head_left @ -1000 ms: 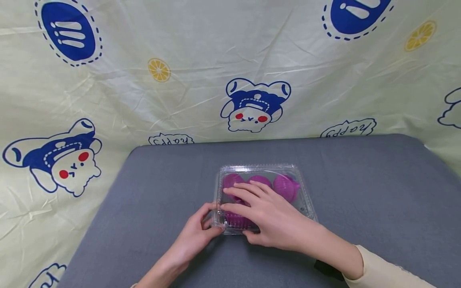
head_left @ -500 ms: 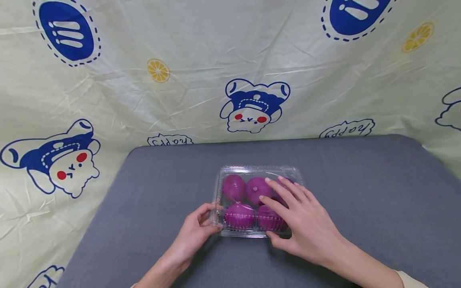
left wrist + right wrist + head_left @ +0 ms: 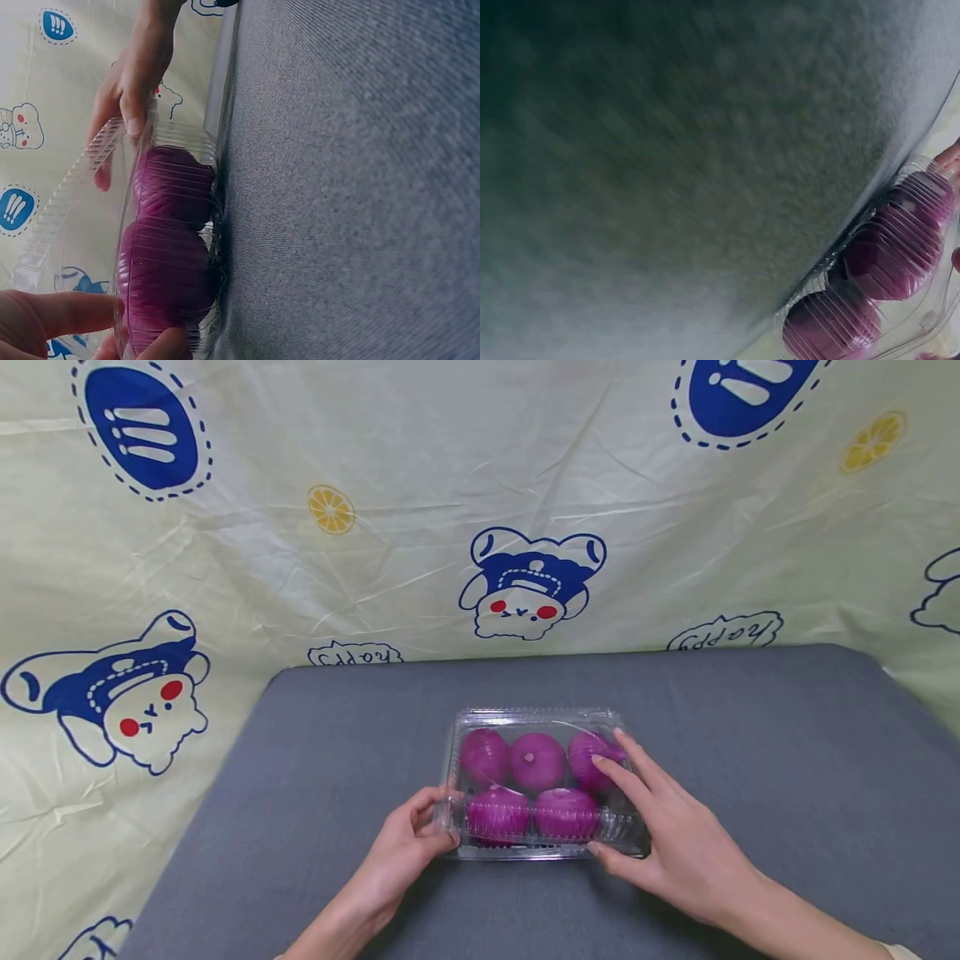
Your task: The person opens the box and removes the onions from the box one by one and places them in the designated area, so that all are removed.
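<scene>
A clear plastic clamshell box (image 3: 525, 853) stands on the grey cloth, with several purple onions (image 3: 537, 762) visible through its lid. My left hand (image 3: 401, 852) grips the box's left side near the front corner, thumb in front. Over the right front corner lies my right hand (image 3: 686, 843); its fingers are spread and fairly straight, the thumb touching the front rim. From the left wrist, the lid's ribbed edge (image 3: 75, 180) shows above the onions; whether it is latched I cannot tell. The right wrist view catches the box's ribbed side and onions (image 3: 892, 259) at its lower right.
Grey cloth (image 3: 360, 727) covers the table under and around the box. Behind it hangs a pale curtain (image 3: 420, 577) printed with blue cartoon figures and yellow citrus slices.
My right hand has slid rightward across the lid, from over the left and middle onions to the right corner, uncovering the onions. The left hand keeps its grip on the left side.
</scene>
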{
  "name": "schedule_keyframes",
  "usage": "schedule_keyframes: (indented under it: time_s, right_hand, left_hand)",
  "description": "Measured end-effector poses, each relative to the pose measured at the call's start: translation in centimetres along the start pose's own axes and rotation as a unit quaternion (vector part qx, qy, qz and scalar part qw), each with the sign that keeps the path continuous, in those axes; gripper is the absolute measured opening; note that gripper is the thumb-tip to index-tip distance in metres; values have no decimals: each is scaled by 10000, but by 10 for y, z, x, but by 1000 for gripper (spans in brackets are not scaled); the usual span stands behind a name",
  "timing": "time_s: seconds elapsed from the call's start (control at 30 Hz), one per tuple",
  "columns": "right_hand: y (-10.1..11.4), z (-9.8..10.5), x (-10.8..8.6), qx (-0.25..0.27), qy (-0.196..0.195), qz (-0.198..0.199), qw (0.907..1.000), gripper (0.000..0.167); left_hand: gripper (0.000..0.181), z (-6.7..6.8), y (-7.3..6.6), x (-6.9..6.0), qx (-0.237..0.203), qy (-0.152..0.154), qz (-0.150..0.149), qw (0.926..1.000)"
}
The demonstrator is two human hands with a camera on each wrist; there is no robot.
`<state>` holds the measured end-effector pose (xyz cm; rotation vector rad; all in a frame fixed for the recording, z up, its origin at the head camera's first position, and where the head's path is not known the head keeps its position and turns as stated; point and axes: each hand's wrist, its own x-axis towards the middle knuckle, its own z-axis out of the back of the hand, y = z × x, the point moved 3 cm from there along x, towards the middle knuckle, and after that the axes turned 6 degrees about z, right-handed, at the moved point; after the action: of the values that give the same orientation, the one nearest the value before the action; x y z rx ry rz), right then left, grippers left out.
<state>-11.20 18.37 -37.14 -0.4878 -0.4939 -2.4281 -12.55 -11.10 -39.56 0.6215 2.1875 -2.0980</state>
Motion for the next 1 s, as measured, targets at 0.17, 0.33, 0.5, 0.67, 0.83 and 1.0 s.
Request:
schedule_keyframes:
  time_s: [0.17,0.33,0.5,0.67,0.83,1.0]
  right_hand:
    - [-1,1,-3,-61,-67,57,9999,87]
    - [-4,5,-4,-92,-144,433,9989,72]
    - [-7,8,-5,-94,-276,981,9948,56]
    - [-9,10,-5,21,-363,1169,9925,50]
    - [-10,13,-7,143,-633,1373,9884,46]
    - [-12,15,-10,193,-673,1465,9867,44]
  left_hand:
    - [44,0,1,0,-17,1,30,10000]
    - [42,-1,1,0,-36,17,25,10000]
    - [41,0,1,0,-65,74,16,10000]
    - [45,1,1,-1,-125,175,44,9998]
    - [50,1,1,-1,-228,225,142,9994]
    - [52,1,0,-1,-312,218,205,9991]
